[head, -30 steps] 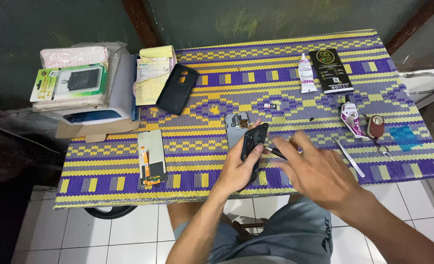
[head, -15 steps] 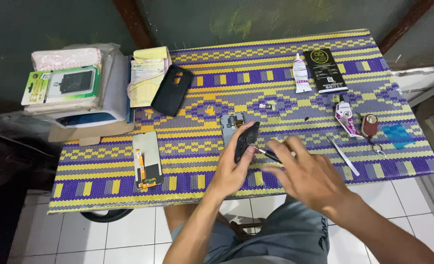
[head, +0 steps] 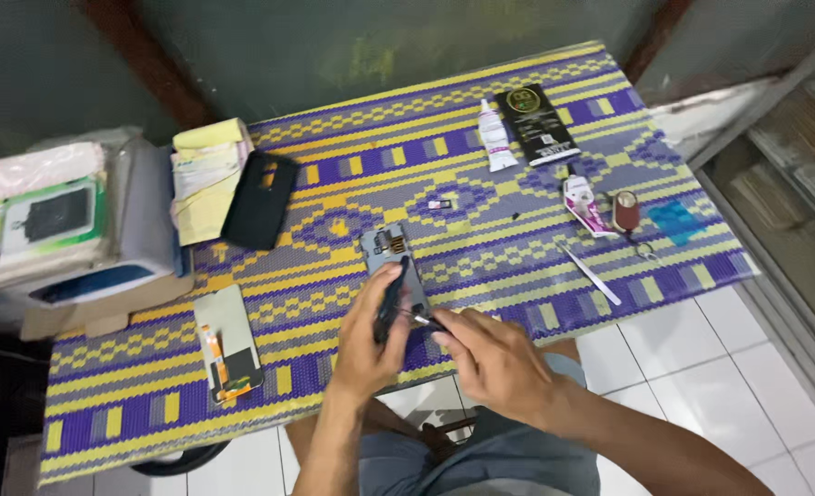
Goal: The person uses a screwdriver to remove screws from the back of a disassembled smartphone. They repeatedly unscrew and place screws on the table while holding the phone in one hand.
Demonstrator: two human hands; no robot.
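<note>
**Bench entry: opened phone under both hands, near table edge**

I see my left hand (head: pixel 367 342) closed around a flat black oblong part (head: pixel 391 299), thumb on one side and fingers on the other, holding it tilted on edge over the lower end of the grey opened phone body with exposed boards (head: pixel 390 260). The part touches or sits just above that body; I cannot tell which.

My right hand (head: pixel 492 360) is pinched shut on a slim metal-tipped tool (head: pixel 422 320), its tip pointing toward 9 o'clock and meeting the black part near its lower edge.

The phone body lies on the purple-and-yellow woven mat (head: pixel 352 174) covering the table, just below centre, close to the near edge at 6 o'clock.

Surroundings, taken from the phone body:
- 8 o'clock: a detached display panel with an orange flex strip (head: pixel 227 343), flat on the mat.
- 10 o'clock: a black phone back cover (head: pixel 259 199), beside a stack of yellow and white papers (head: pixel 204 176).
- 9 o'clock, well apart: a pile of flat boxes and packets (head: pixel 49 230) at the table's end.
- 1 o'clock: a white glue tube (head: pixel 494 138) next to a black rectangular packet (head: pixel 536 124).
- 3 o'clock: thin metal tweezers (head: pixel 589 274); beyond them a small pink-and-white packet (head: pixel 582 202) and a small dark red round item (head: pixel 626 210).
</note>
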